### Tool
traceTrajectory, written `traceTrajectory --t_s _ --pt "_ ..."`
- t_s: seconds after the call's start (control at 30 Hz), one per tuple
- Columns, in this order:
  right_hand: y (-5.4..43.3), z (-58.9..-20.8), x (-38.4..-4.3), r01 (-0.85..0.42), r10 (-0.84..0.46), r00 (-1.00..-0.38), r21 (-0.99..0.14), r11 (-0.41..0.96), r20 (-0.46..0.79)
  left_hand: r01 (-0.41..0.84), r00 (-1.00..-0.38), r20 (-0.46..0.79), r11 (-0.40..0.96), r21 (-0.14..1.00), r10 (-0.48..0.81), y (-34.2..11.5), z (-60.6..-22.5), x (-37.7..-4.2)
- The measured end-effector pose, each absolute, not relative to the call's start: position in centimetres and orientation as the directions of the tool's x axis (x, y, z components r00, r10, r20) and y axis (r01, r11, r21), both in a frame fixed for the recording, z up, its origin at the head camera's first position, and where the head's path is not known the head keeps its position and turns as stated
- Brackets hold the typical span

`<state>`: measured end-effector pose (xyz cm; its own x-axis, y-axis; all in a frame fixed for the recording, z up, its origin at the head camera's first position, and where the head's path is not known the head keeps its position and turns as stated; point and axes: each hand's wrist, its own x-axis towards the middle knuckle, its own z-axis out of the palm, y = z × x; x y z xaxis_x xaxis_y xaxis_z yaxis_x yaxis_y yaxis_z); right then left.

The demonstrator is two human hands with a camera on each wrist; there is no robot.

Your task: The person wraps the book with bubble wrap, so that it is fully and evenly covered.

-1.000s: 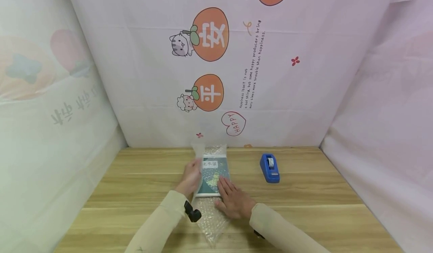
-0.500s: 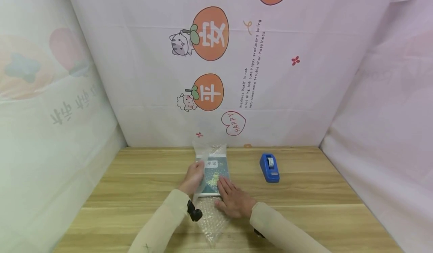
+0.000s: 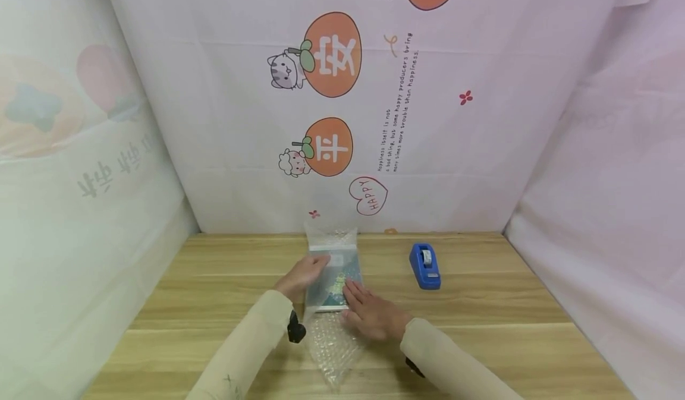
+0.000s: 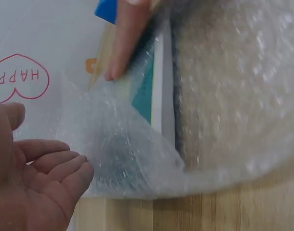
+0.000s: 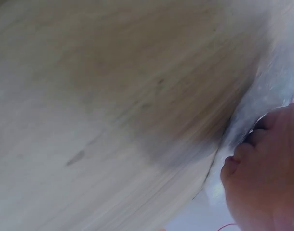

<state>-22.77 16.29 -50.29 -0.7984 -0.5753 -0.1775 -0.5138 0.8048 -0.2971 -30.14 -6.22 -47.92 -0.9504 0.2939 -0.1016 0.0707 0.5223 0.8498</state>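
Note:
A teal book (image 3: 333, 300) with a pale label and a yellow-green picture lies on a sheet of bubble wrap (image 3: 333, 343). From the left, a flap of the wrap covers much of its cover, making it look hazy. My left hand (image 3: 302, 274) rests over that flap at the book's left side; in the left wrist view its loosely extended fingers (image 4: 55, 161) lie against the plastic. With fingers laid flat, my right hand (image 3: 377, 317) presses on the book's lower right. In the right wrist view, the right hand (image 5: 267, 173) appears beside the wrap's edge.
A blue tape dispenser (image 3: 425, 267) stands on the wooden table (image 3: 481, 328) to the right of the book. White printed cloth (image 3: 241, 120) hangs behind the table and along both sides.
My left hand has brought the bubble wrap flap rightward over the book, and its fingers have loosened from the flap's edge. My right hand stays nearly in place on the book.

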Motion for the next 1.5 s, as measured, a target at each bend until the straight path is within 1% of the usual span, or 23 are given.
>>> traceTrajectory --t_s 0.1,0.17,0.27,0.37,0.47,0.57,0.7,0.8,0.87,1.0,1.23,1.4,1.5 --pt "16.8 -50.4 -23.0 -0.52 -0.592 -0.789 -0.336 0.785 -0.163 0.228 -0.926 -0.036 0.633 0.74 0.376 -6.4 -48.1 -30.2" --pt "17.2 -50.2 -23.0 -0.507 -0.587 -0.791 -0.353 0.786 -0.171 0.369 -0.891 0.023 0.692 0.62 0.453 -6.5 -48.4 -30.2" --pt "17.7 -49.3 -22.9 -0.476 -0.569 -0.799 -0.376 0.795 -0.193 0.503 -0.839 0.063 0.724 0.473 0.541 -6.5 -48.9 -29.9" --pt "18.1 -47.8 -22.9 -0.451 -0.555 -0.805 -0.393 0.801 -0.21 0.575 -0.809 0.098 0.748 0.331 0.579 -6.3 -49.4 -29.4" --pt "18.4 -46.7 -23.2 -0.459 -0.555 -0.806 -0.377 0.805 -0.205 0.613 -0.79 0.134 0.767 0.191 0.598 -6.0 -49.8 -29.0" --pt "18.6 -46.1 -23.9 -0.485 -0.557 -0.809 -0.325 0.812 -0.185 0.62 -0.783 0.161 0.774 0.126 0.601 -5.6 -50.0 -28.7" --pt "18.6 -46.2 -25.2 -0.506 -0.55 -0.82 -0.249 0.826 -0.158 0.593 -0.803 0.14 0.798 0.106 0.579 -5.2 -50.0 -28.5" --pt "18.3 -46.7 -26.4 -0.503 -0.535 -0.833 -0.208 0.839 -0.143 0.567 -0.821 0.119 0.822 0.053 0.559 -4.8 -49.8 -28.5" --pt "18.0 -47.0 -27.0 -0.502 -0.529 -0.838 -0.193 0.843 -0.134 0.554 -0.828 0.107 0.832 0.007 0.55 -4.5 -49.7 -28.4" --pt "17.5 -47.7 -27.9 -0.503 -0.525 -0.843 -0.175 0.846 -0.117 0.537 -0.837 0.103 0.843 -0.031 0.537 -4.1 -49.6 -28.3" --pt "16.9 -48.5 -28.5 -0.491 -0.514 -0.847 -0.176 0.853 -0.132 0.534 -0.841 0.088 0.845 -0.033 0.534 -3.9 -49.5 -28.2" --pt "17.1 -49.2 -28.8 -0.498 -0.522 -0.844 -0.181 0.848 -0.124 0.525 -0.849 0.062 0.851 -0.009 0.524 -4.2 -48.9 -28.0" --pt "17.1 -49.5 -28.9 -0.502 -0.526 -0.841 -0.18 0.846 -0.126 0.541 -0.841 0.075 0.837 0.089 0.536 -4.7 -49.0 -28.5"
